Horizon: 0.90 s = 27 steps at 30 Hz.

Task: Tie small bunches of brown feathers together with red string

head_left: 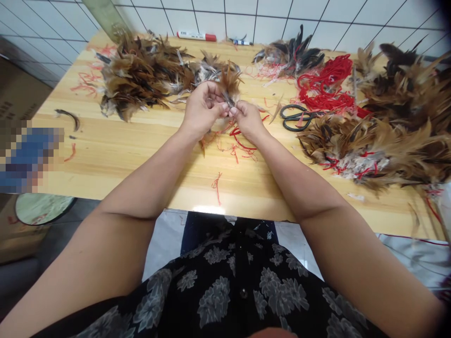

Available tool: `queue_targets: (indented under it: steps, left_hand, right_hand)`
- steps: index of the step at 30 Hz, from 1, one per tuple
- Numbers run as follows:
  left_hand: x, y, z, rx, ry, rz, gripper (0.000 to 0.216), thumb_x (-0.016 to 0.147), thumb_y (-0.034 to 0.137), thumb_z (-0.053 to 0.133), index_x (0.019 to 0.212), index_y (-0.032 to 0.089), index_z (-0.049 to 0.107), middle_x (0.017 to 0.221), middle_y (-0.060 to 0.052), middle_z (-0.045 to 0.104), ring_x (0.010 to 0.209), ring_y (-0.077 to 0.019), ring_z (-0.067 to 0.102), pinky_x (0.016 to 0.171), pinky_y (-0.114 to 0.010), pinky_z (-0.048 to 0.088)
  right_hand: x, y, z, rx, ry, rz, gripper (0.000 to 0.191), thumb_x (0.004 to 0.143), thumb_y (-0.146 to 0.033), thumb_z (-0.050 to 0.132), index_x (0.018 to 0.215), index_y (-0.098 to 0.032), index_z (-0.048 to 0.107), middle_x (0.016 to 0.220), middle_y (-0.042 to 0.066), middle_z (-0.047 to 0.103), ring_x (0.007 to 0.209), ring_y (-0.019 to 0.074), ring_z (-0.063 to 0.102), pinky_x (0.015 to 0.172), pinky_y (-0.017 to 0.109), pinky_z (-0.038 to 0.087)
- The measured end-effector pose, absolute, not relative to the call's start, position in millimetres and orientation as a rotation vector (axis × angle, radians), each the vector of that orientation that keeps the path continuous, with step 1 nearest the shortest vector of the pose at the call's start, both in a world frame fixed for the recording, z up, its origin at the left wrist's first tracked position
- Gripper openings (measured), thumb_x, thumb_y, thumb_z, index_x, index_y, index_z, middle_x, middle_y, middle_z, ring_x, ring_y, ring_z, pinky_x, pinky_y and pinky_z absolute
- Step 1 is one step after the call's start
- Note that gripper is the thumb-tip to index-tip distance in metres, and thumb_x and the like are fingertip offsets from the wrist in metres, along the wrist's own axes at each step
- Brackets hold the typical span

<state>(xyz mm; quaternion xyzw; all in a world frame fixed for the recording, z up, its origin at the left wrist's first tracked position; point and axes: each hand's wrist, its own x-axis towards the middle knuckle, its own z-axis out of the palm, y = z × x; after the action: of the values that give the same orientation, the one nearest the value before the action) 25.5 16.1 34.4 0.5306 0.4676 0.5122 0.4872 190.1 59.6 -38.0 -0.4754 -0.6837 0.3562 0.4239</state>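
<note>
Both hands meet over the middle of the wooden table, pinching the lower end of a small brown feather bunch (230, 80). My left hand (205, 107) has its thumb and fingertips closed on the bunch. From the other side, my right hand (248, 118) grips the same end between thumb and finger. Red string (243, 141) lies beneath the right hand, and whether it is tied to the bunch I cannot tell. Just beyond my left hand spreads a big pile of brown feathers (137, 75). Black-handled scissors (296, 117) rest to the right of my right hand.
A tangle of red cord (327, 84) lies behind the scissors. Tied feather bunches (380, 141) cover the right side, with dark feathers (296, 54) at the back. A red-capped marker (196, 35) lies by the tiled wall. A round stool (44, 208) stands at lower left.
</note>
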Motion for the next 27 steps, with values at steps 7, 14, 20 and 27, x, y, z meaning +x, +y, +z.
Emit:
queue_targets:
  steps: [7, 14, 20, 27]
  left_hand:
    - [22.6, 24.8, 19.7, 1.251, 1.139, 1.268, 0.045, 0.084, 0.001, 0.096, 0.09, 0.024, 0.058, 0.085, 0.003, 0.067, 0.09, -0.0198, 0.079, 0.086, -0.026, 0.062]
    - [11.7, 40.0, 5.4, 1.237, 1.048, 1.136, 0.035, 0.092, -0.004, 0.093, 0.076, 0.017, 0.071, 0.073, -0.002, 0.075, 0.063, -0.0119, 0.063, 0.062, -0.02, 0.051]
    - [10.8, 40.0, 6.8, 1.2, 0.956, 1.13, 0.041, 0.084, 0.006, 0.111, 0.077, 0.018, 0.073, 0.074, -0.002, 0.078, 0.066, -0.0144, 0.071, 0.065, -0.022, 0.059]
    - [6.0, 47.8, -1.7, 1.219, 0.911, 1.078, 0.039, 0.083, 0.012, 0.112, 0.084, 0.018, 0.074, 0.078, -0.004, 0.078, 0.076, -0.0212, 0.08, 0.074, -0.029, 0.068]
  right_hand:
    - [190.2, 60.5, -41.4, -1.213, -1.82, 0.804, 0.034, 0.118, -0.03, 0.068, 0.085, -0.027, 0.061, 0.099, 0.006, 0.07, 0.117, 0.0295, 0.069, 0.129, 0.053, 0.059]
    - [187.5, 60.8, -48.2, -1.355, -2.021, 0.547, 0.028, 0.123, -0.035, 0.055, 0.098, -0.027, 0.065, 0.118, 0.011, 0.079, 0.12, 0.0318, 0.073, 0.119, 0.053, 0.063]
    - [186.3, 58.2, -43.1, -1.364, -2.102, 0.533, 0.027, 0.123, -0.03, 0.051, 0.103, -0.025, 0.069, 0.125, 0.013, 0.083, 0.124, 0.0326, 0.077, 0.116, 0.051, 0.063]
    - [186.6, 57.6, -45.7, -1.332, -2.129, 0.535, 0.027, 0.122, -0.037, 0.054, 0.106, -0.026, 0.073, 0.125, 0.014, 0.085, 0.123, 0.0334, 0.078, 0.116, 0.052, 0.064]
